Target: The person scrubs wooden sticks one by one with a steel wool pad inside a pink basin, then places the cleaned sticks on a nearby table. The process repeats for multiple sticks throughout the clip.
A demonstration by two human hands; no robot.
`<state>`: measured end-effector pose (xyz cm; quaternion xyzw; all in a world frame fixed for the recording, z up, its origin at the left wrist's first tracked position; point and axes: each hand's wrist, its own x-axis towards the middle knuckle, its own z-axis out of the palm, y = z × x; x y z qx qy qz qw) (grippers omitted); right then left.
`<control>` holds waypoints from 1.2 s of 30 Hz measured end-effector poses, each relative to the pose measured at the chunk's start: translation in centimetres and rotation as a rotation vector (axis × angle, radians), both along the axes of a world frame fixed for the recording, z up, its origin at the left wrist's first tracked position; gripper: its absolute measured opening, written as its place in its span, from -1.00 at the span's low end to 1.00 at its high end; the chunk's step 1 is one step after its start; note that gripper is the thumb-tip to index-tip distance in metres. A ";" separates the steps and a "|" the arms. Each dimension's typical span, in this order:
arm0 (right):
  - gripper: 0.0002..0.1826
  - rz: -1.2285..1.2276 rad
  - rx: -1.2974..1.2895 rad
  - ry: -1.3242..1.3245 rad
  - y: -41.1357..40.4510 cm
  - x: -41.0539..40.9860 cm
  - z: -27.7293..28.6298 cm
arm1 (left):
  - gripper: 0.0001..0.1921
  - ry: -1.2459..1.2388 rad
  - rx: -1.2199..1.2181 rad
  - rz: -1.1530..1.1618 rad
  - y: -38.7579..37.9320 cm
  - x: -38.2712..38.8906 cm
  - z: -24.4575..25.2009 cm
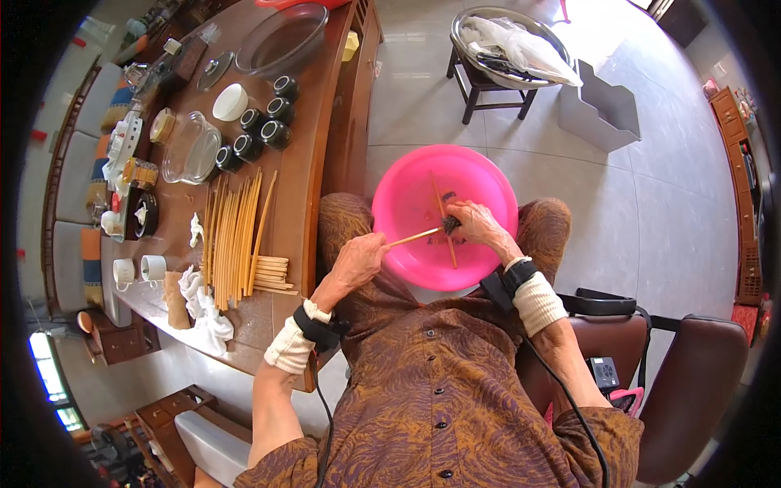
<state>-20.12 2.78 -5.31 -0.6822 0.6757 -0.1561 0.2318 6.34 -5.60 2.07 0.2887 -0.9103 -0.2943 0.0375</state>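
A pink plastic basin [403,183] lies between the person's knees. Over its left rim, my left hand [359,256] is closed on one end of a wooden chopstick [415,237]. My right hand [479,224], above the basin, grips a dark scrubbing pad [451,224] that touches the chopstick's other end. Another chopstick [437,194] lies in the basin, passing under the pad. On the wooden table at left rests a row of many chopsticks [235,238], with more laid crosswise [271,273] at their lower end. A crumpled white cloth [210,326] lies beside them.
Dark cups [276,134], a white bowl [230,102], clear containers [192,149] and white mugs [153,267] stand on the table [293,201]. Beyond the basin, a metal bowl [457,30] with plastic bags sits on a stool [470,94], beside a grey bin [601,122]. A brown chair [695,390] is at right.
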 end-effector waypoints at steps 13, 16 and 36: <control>-0.44 -0.010 0.042 0.360 1.3 1.8 -6.3 | -0.76 0.136 0.524 0.308 4.0 -1.9 -1.3; -0.54 -0.316 0.003 0.242 1.4 0.9 -7.2 | -0.77 0.130 0.779 0.468 4.1 -2.8 -0.9; -0.87 -1.053 -0.060 -1.579 -0.5 4.2 0.4 | -0.70 0.271 0.478 0.252 5.9 -7.4 -2.8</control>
